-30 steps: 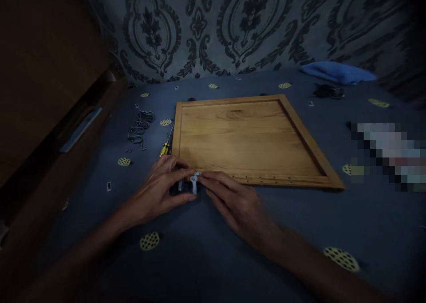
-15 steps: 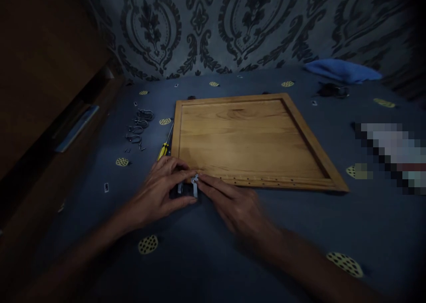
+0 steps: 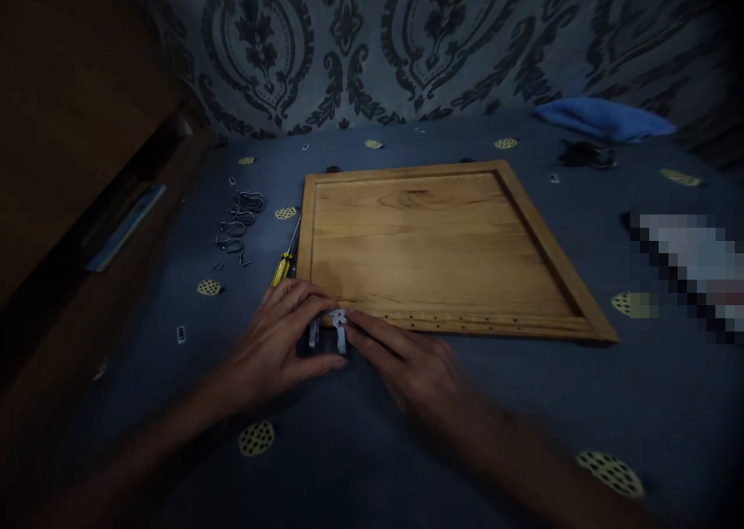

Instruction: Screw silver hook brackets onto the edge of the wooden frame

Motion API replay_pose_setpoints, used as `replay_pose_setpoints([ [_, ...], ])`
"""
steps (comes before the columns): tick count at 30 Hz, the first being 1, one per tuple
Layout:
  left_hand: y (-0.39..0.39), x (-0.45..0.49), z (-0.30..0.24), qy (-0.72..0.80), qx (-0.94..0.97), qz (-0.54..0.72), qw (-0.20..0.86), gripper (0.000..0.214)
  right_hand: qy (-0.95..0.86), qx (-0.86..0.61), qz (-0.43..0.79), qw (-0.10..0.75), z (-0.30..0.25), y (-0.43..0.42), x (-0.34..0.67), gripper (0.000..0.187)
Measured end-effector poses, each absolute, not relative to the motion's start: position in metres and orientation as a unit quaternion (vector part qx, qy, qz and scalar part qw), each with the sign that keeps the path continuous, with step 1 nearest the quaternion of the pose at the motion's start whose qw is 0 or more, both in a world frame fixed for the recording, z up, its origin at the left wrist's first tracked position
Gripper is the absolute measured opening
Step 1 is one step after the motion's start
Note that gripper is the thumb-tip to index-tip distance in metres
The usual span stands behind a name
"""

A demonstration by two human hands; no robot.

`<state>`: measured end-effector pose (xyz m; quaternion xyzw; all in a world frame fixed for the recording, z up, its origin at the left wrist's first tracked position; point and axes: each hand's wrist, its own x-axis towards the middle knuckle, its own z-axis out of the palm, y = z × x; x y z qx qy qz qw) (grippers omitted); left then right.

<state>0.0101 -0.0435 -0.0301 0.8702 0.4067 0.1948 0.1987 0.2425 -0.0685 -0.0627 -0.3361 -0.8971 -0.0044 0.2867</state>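
Note:
A square wooden panel (image 3: 442,242) with a raised rim lies flat on a blue patterned cloth. At its near left corner, both my hands meet on a small silver metal hook bracket (image 3: 339,326). My left hand (image 3: 279,343) curls round it from the left, thumb below, fingers above. My right hand (image 3: 401,358) pinches the bracket's top with its fingertips. A second silver piece (image 3: 315,331) shows under my left fingers. A row of small holes runs along the panel's near rim.
A yellow-handled screwdriver (image 3: 284,264) lies beside the panel's left edge. Several metal hooks and screws (image 3: 238,223) lie further left. A blue cloth (image 3: 604,117) and a dark object (image 3: 587,154) sit at the back right. A wooden cabinet (image 3: 75,126) stands on the left.
Both hands stay on the bracket at the panel corner with only slight finger shifts. The view has drifted a little, so everything sits slightly lower.

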Motion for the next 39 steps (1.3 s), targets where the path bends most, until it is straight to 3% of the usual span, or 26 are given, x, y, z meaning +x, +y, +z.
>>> replay_pose_setpoints([
  [12, -0.045, 0.011, -0.030, 0.414, 0.864, 0.198, 0.206, 0.041, -0.896, -0.370, 0.042, 0.240, -0.070, -0.073, 0.245, 0.052],
  [29, -0.044, 0.011, -0.027, 0.407, 0.866, 0.203, 0.210, 0.041, -0.895, -0.352, 0.040, 0.271, -0.067, -0.072, 0.242, 0.044],
  [39, -0.043, 0.011, -0.026, 0.417, 0.862, 0.190, 0.216, 0.038, -0.892, -0.351, 0.076, 0.274, -0.074, -0.076, 0.247, 0.052],
])
